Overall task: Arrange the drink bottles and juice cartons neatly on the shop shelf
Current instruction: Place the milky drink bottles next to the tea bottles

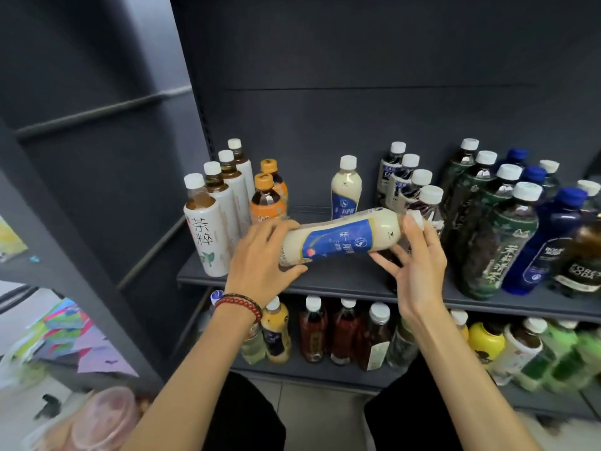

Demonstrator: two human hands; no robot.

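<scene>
I hold a milky-white drink bottle (pixel 338 244) with a blue label on its side in front of the middle shelf (pixel 341 281). My left hand (pixel 260 255) grips its base. My right hand (pixel 419 265) touches the neck and white cap with straight, spread fingers, thumb underneath. A matching bottle (pixel 346 190) stands upright alone at the back of the shelf, behind the held one. A row of white tea bottles (pixel 208 236) and two orange-capped bottles (pixel 266 203) stand to the left.
To the right stand rows of dark white-capped bottles (pixel 409 187), green-labelled bottles (pixel 497 242) and blue bottles (pixel 546 242). The lower shelf holds red, yellow and green drinks (pixel 341 333). A grey shelf upright (pixel 81 222) rises on the left, with a plastic bag (pixel 97 418) below it.
</scene>
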